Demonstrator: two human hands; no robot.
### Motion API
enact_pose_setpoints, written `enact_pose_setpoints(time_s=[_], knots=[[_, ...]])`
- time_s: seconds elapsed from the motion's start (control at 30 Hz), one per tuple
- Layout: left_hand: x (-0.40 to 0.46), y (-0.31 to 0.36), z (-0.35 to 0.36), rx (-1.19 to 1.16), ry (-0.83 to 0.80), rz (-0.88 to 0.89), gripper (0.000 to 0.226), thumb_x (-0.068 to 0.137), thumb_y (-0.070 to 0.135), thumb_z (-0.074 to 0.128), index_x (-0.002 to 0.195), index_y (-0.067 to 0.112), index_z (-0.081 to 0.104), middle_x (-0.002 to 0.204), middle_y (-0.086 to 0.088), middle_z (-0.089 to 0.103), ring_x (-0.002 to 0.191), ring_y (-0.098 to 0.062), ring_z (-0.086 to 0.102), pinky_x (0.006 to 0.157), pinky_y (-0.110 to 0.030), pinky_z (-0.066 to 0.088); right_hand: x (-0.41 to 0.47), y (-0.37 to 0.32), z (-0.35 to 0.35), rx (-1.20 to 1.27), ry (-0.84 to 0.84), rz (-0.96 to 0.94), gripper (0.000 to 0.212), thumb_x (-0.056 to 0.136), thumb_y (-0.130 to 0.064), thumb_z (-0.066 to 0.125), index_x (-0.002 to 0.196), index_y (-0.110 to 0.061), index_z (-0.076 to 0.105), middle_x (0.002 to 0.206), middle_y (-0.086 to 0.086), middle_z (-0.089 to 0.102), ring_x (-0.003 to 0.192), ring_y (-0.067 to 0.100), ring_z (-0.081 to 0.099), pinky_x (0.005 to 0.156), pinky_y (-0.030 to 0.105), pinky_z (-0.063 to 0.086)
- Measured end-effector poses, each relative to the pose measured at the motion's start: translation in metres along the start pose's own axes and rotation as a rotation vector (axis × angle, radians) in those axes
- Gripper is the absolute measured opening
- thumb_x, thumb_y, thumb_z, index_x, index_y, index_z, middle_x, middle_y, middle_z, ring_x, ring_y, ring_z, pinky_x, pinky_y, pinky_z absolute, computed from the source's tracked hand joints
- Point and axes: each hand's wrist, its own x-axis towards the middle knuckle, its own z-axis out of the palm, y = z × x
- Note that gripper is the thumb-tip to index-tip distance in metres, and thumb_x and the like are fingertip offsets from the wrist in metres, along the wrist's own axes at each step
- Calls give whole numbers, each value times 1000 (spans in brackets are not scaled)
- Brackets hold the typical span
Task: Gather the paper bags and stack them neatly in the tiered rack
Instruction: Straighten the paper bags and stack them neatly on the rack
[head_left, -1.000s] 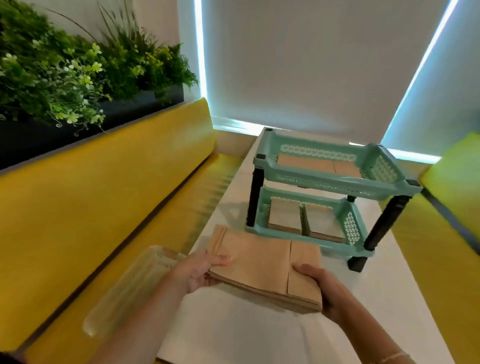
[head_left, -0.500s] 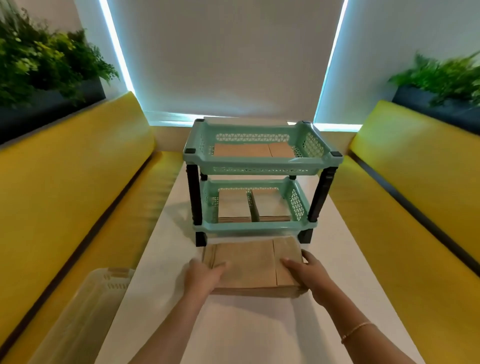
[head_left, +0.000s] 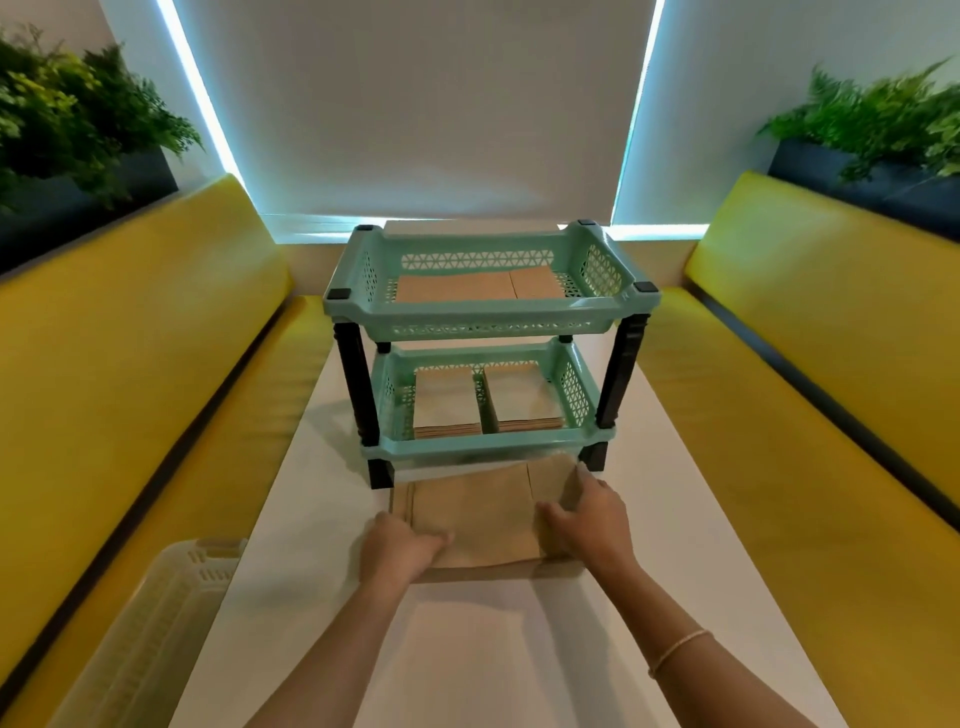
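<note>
A stack of flat brown paper bags (head_left: 480, 512) lies on the white table (head_left: 467, 649), just in front of the mint-green two-tier rack (head_left: 483, 317). My left hand (head_left: 400, 548) grips the stack's near left corner, thumb on top. My right hand (head_left: 584, 517) holds its right end, fingers spread over the top. The rack's upper tray holds flat brown bags (head_left: 475, 286). Its lower tray holds two side-by-side piles of bags (head_left: 488, 397).
Yellow padded benches (head_left: 130, 364) run along both sides of the table. A translucent plastic crate (head_left: 140, 639) sits on the left bench near me. Planters with green plants (head_left: 78, 124) top both bench backs. A blind-covered window closes the far end.
The view swung from left to centred on the rack. The bag stack came down from a tilted carry to lie flat on the table before the rack, both hands still on it.
</note>
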Motion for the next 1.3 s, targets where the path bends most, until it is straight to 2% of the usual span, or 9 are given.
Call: enact_pose_setpoints(time_s=[0.13, 0.33, 0.53, 0.67, 0.77, 0.93, 1.1, 1.2, 1.3], knots=[[2, -1, 5, 36, 25, 0, 80, 66, 44, 80, 126, 4, 44, 120, -12, 56, 108, -29, 56, 86, -34, 50, -4, -4, -1, -72, 79, -71, 60, 86, -21, 59, 141, -14, 37, 132, 7, 51, 120, 23, 42, 98, 34, 41], [3, -3, 8, 73, 55, 5, 79, 68, 42, 78, 127, 3, 43, 124, -13, 54, 111, -30, 55, 85, -34, 48, -15, -14, -4, -172, 117, -170, 48, 88, -16, 53, 135, -18, 44, 125, 8, 57, 117, 26, 45, 101, 36, 38], [3, -4, 12, 89, 83, 9, 83, 69, 44, 78, 130, 3, 40, 128, -13, 52, 116, -31, 52, 91, -38, 48, -20, -15, -1, -213, 105, -265, 52, 89, -11, 51, 139, -18, 40, 143, 1, 45, 128, 23, 39, 107, 33, 30], [3, -6, 13, 84, 88, 21, 80, 70, 42, 77, 130, 3, 40, 128, -14, 51, 116, -31, 52, 90, -37, 48, -21, -19, 0, 60, 45, -282, 60, 85, 3, 53, 140, -14, 37, 138, 5, 45, 122, 23, 47, 101, 32, 41], [2, -7, 12, 48, 81, 39, 82, 70, 39, 77, 131, 2, 37, 130, -15, 50, 117, -32, 51, 93, -37, 47, -19, -22, -6, 213, -43, -122, 65, 85, 3, 55, 142, -14, 29, 129, 8, 50, 116, 27, 51, 90, 29, 45], [-9, -13, 5, -273, 120, 121, 119, 60, 41, 85, 147, 4, 13, 144, -14, 38, 133, -30, 36, 107, -43, 36, -14, -11, -33, 465, -283, 67, 33, 78, 6, 56, 103, -16, 60, 105, 5, 60, 103, 28, 56, 91, 43, 49], [-41, -24, -5, -671, 15, 351, 108, 55, 29, 86, 144, 18, 24, 138, -8, 47, 124, -22, 48, 99, -42, 46, -30, 13, -59, 607, -360, -19, 28, 73, 10, 59, 88, -13, 65, 92, 4, 66, 92, 23, 59, 76, 35, 50], [-58, -33, -4, -735, -51, 461, 65, 57, 15, 84, 114, 23, 54, 118, 0, 60, 113, -18, 56, 93, -32, 51, -46, 28, -54, 685, -335, -48, 21, 66, 3, 64, 82, -10, 67, 77, 1, 69, 77, 15, 63, 61, 24, 51], [-73, -39, 7, -726, -95, 473, 48, 60, 6, 83, 99, 25, 62, 108, 8, 60, 112, -12, 51, 93, -21, 41, -62, 43, -32, 734, -235, -22, 24, 72, 17, 62, 74, -7, 67, 71, 3, 67, 69, 14, 60, 56, 18, 50]])
